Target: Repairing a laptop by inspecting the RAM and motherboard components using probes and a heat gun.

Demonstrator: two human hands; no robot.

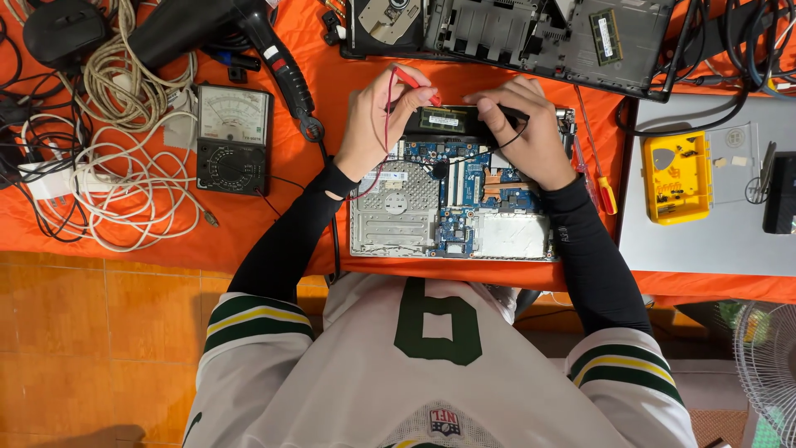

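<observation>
An opened laptop (398, 216) lies on the orange cloth with its blue circuit board (456, 187) exposed. My left hand (375, 124) pinches a red meter probe (412, 82) over the laptop's top edge. My right hand (531, 137) grips a black meter probe (516, 112), its tip near a green memory module (442, 120) between both hands. Red and black leads run from the probes toward me. An analogue multimeter (233, 137) lies to the left of my left arm.
A black hot-air gun (207, 29) and tangled white cables (124, 166) lie at the left. A second dismantled laptop (547, 37) sits at the top. A red-and-yellow screwdriver (602, 189), a yellow screw tray (676, 178) on a silver lid (713, 241), and a fan (767, 357) are at the right.
</observation>
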